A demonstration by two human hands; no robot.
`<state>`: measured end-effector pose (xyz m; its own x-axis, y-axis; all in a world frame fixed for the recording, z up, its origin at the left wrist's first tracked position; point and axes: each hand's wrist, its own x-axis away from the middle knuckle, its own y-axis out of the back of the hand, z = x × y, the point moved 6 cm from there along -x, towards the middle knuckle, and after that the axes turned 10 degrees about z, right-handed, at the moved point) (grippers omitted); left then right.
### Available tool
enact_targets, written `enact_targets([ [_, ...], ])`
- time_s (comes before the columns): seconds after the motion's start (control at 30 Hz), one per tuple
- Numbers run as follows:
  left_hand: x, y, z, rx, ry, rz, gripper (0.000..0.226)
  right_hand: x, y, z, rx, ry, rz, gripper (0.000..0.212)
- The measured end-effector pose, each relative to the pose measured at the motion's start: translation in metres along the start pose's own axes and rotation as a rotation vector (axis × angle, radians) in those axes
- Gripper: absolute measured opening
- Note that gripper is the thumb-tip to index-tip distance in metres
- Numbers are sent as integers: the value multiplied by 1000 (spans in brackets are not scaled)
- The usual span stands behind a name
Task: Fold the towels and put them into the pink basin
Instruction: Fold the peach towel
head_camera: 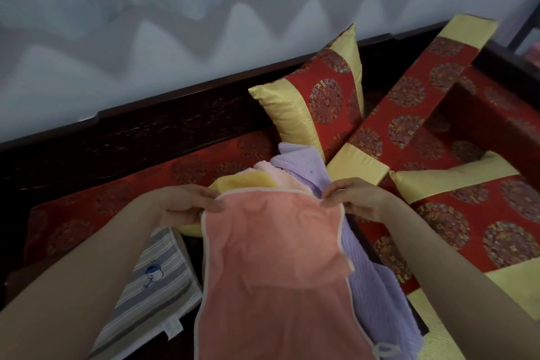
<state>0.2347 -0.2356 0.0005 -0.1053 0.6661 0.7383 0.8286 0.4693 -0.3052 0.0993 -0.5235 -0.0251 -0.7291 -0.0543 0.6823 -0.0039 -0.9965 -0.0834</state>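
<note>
Coral terry with a pale piped edge made up the coral towel (271,257), held up by its two upper corners with its length falling toward the person and off the bottom of the view. The left hand (187,204) pinched the corner on its side, thumb on the front. The right hand (353,202) pinched the other, so each grip was clamped on the cloth rather than apart.

The step in hand looked like the first fold. It would likely go best with the top edge kept taut and level and the two corners brought together so the piping met evenly. The cloth could then be laid flat and smoothed before it was halved again. Slack in the middle might leave a crooked crease.

Behind the coral towel lay a loose heap. A lavender towel (377,280) ran beneath it and out to its right. A yellow towel (245,181) and a pale pink towel (271,169) showed just beyond its top edge. To its left sat a striped towel (152,278), already folded, with a small blue embroidered figure. The pink basin was not in view.

All of it rested on a sofa seat (87,213) of red brocade with round medallions. Red-and-gold cushions (318,102) were propped beyond and to the right of the coral towel. Farther back ran a dark carved wooden backrest (146,131), then a pale grey wall (204,9) with a wavy pattern.
</note>
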Motion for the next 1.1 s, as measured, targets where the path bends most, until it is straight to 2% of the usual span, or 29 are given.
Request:
enact_targets([
  [0.1,9,0,0,-70,-24,36,41,8,-2,6,96,-30,28,17],
  [0.13,11,3,-1,-82,-52,9,47,9,-2,6,137,-28,22,16],
  [0.2,13,16,-3,-121,-134,-155,57,11,-1,9,210,15,-29,16],
  [0.3,20,39,-5,-290,-237,-509,30,14,6,17,285,145,-190,18],
  [0.37,24,43,-5,-390,-310,-603,19,16,10,20,347,203,-284,21],
  [0.47,27,37,-2,-421,-374,-597,15,18,10,23,494,248,-399,21],
  [0.6,30,38,8,-290,-339,-578,1,24,15,23,482,345,-479,28],
  [0.67,32,35,11,-206,-321,-532,9,24,16,22,514,358,-465,23],
  [0.8,46,23,6,-137,-325,-397,9,39,9,34,404,409,-344,24],
  [0.9,66,15,3,-115,-375,-365,20,67,2,50,326,430,-228,26],
  [1.0,91,1,1,-190,-400,-310,50,97,-7,67,446,389,-93,25],
  [1.1,123,-29,-8,-301,-410,-176,40,131,-23,84,597,370,92,22],
])
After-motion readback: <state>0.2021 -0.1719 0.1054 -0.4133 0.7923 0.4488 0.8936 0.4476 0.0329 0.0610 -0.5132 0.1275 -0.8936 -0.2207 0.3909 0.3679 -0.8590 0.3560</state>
